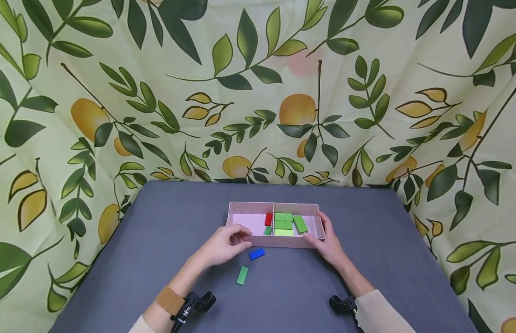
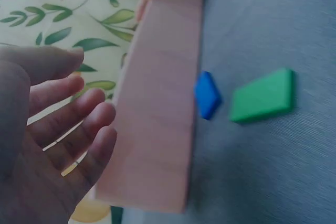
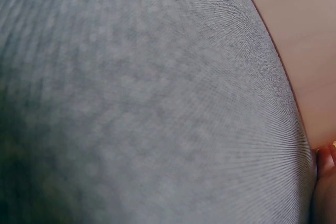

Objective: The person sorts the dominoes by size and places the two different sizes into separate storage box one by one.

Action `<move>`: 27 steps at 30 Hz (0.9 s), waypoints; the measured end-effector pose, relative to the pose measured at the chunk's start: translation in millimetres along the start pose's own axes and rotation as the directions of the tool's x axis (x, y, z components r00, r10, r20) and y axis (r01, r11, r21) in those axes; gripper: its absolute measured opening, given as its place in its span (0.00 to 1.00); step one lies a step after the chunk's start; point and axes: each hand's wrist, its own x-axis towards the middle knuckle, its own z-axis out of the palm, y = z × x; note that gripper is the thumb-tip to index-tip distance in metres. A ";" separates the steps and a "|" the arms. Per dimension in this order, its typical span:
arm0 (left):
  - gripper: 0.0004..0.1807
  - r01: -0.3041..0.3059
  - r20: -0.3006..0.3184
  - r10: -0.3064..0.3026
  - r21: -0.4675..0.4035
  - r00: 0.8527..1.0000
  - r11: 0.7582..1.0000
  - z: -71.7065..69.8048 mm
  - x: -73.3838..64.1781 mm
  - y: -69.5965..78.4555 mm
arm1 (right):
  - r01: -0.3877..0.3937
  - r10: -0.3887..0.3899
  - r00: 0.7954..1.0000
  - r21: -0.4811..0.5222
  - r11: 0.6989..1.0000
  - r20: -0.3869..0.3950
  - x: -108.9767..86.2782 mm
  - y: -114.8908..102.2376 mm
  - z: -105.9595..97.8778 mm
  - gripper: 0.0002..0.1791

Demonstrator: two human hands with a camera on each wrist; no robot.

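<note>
A pink two-compartment box sits on the table, its right end gripped by my right hand, thumb at the front corner and fingers along the end wall. By the front left corner, my left hand hovers with loosely bent fingers and nothing in them; the left wrist view shows its fingers relaxed. In the left compartment lie a red block and a dark green block. Several green blocks fill part of the right one, with a slanted green block beside them.
In front of the box, a blue block lies close to its wall. Nearer to me rests a loose green block. Grey cloth covers the table, and a leaf-patterned curtain hangs behind and at both sides.
</note>
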 end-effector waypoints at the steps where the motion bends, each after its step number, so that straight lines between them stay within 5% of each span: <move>1: 0.15 0.006 0.021 -0.006 -0.001 1.000 1.000 0.5 -3.6 -1.5 | 0.002 -0.002 1.000 0.001 1.000 0.000 0.3 0.1 0.1 0.50; 8: 0.23 0.031 0.131 -0.028 -0.017 0.991 0.999 6.7 -26.8 -18.9 | 0.000 0.000 1.000 0.016 1.000 0.009 1.1 -2.3 2.6 0.49; 15: 0.25 0.009 0.174 -0.010 0.005 0.985 1.000 14.8 -39.3 -34.9 | -0.001 0.001 1.000 0.017 1.000 0.004 2.0 -2.1 1.3 0.50; 27: 0.26 -0.020 0.173 0.003 0.096 0.985 0.995 30.0 -46.2 -43.8 | 0.012 -0.012 1.000 0.000 1.000 0.001 -4.8 -14.2 -1.2 0.48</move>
